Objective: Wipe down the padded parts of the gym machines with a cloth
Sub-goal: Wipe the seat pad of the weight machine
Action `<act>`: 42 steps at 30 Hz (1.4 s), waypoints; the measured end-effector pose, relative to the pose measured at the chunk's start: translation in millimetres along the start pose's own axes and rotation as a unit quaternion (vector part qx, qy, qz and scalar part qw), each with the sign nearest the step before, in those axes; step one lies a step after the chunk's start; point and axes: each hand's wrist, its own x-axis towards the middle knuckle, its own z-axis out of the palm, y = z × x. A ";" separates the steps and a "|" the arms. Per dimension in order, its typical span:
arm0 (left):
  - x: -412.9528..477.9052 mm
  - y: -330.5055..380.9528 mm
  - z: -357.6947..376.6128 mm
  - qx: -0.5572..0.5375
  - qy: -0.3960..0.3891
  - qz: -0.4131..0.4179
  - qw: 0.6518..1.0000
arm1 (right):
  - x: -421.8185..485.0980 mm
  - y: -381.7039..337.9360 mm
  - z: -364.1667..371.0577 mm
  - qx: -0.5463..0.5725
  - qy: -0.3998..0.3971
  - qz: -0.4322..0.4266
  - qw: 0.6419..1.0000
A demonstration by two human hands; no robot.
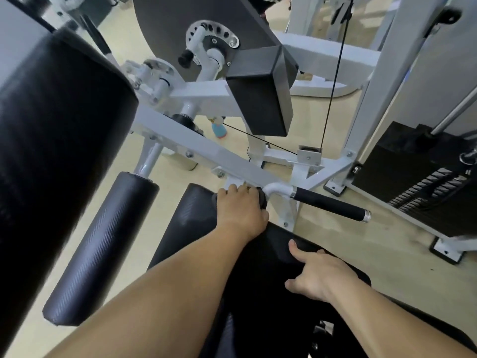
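Black textured seat pad (196,215) lies low in the middle of the view, running away from the person toward the white steel machine frame (206,148). The left hand (240,205) reaches out on a straight arm to the pad's far end, knuckles up, fingers bent down over a small dark object (262,200); whether that is a cloth I cannot tell. The right hand (317,275) rests nearer on the pad's right side, index finger stretched forward, thumb spread to the left, holding nothing. A black cylindrical padded roller (103,249) hangs left of the pad, and a black foam-covered handle (333,202) juts out to the right.
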 end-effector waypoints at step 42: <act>-36.0 27.9 25.2 0.002 0.062 0.078 0.995 | -44.9 37.7 -14.2 -0.122 0.178 0.085 0.973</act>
